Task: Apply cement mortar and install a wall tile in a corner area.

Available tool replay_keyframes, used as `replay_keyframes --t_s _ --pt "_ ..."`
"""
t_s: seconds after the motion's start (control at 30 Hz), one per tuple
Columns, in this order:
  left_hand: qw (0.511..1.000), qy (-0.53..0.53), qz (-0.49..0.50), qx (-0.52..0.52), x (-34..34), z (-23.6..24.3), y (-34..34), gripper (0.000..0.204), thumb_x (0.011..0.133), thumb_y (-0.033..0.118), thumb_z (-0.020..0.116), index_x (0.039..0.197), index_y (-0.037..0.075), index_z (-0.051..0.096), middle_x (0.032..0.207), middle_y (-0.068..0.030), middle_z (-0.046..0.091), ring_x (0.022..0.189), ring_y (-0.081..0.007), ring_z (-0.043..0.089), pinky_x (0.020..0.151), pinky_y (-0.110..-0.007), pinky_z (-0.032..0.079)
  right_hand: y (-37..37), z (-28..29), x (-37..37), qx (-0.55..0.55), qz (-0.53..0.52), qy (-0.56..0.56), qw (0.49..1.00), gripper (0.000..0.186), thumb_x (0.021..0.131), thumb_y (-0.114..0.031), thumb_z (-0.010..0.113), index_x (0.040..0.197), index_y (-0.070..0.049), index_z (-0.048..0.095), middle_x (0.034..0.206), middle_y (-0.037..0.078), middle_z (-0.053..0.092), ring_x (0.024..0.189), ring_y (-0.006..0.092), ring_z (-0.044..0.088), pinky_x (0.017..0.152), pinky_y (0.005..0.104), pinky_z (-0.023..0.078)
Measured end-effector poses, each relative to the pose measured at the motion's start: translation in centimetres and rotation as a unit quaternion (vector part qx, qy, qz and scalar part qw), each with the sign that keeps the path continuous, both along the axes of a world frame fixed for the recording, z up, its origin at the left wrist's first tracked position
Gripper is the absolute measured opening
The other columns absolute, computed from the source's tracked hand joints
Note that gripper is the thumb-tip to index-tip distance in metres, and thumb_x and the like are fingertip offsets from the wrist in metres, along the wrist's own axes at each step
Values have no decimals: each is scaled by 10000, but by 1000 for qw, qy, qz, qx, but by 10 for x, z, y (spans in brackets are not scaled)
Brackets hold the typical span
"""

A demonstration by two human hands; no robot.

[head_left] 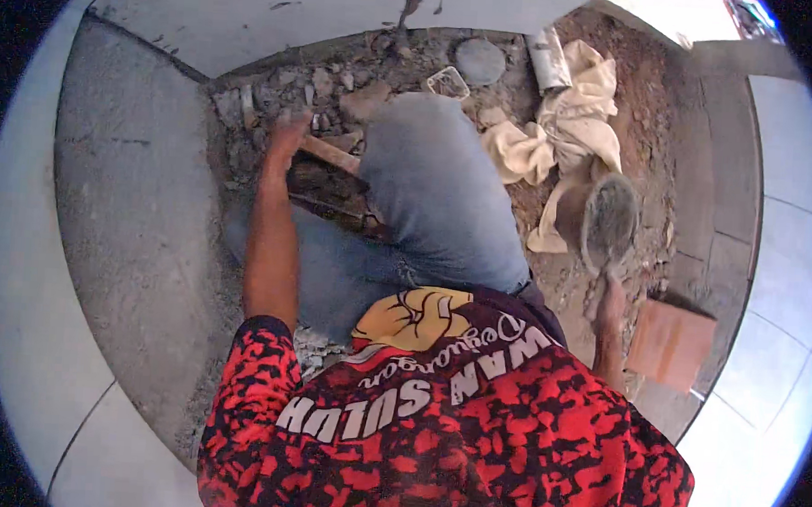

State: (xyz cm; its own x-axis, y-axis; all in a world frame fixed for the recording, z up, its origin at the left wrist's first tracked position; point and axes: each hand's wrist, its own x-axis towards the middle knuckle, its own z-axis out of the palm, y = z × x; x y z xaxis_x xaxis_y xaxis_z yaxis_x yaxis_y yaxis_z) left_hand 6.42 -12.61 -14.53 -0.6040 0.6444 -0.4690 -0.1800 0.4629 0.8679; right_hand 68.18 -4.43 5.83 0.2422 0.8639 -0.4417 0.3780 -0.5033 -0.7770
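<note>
My left hand [289,134] is in the rubble at the upper left, its fingers smeared by motion. A brown bar-like piece [330,154], wood or brick, runs from beside it towards my knee; whether I grip it cannot be told. On the right, my right hand [611,299] is closed at the near rim of a round, bucket-like vessel [611,224]. The vessel is tilted and grey inside, like mortar. Close to that hand lies a square terracotta tile or block [671,343].
A crumpled cream sack [591,89] lies beyond the vessel, with a grey cylinder [548,59] against it. A round grey disc [479,62] and a small pale tray [448,83] sit near the wall [327,15]. A concrete strip [137,212] borders the left, white tiles [786,273] the right.
</note>
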Motion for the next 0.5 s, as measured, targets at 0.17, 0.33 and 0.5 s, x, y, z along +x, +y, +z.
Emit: replay_keyframes --t_s 0.17,0.33,0.5 --pt "995 76 -28 -62 -2 6 3 811 762 551 500 1307 9 240 1315 -185 314 1195 -337 328 940 -425 315 16 17 -26 -24 111 -71 991 325 850 -296 438 1034 -45 533 717 35 511 609 119 460 554 262 378" --pt "999 45 -5 -17 6 38 -3 837 743 522 549 1300 -19 238 1311 -212 305 1217 -312 301 966 -386 283 78 2 -151 191 482 -222 826 344 802 -230 500 1087 -38 501 915 195 578 782 308 577 688 386 444" --pt "994 96 22 -45 9 52 -12 864 730 536 551 1305 -20 223 1319 -223 282 1214 -325 303 962 -396 295 122 -59 -285 146 658 -363 644 253 800 -199 469 984 -40 537 885 239 573 825 396 546 706 456 433"
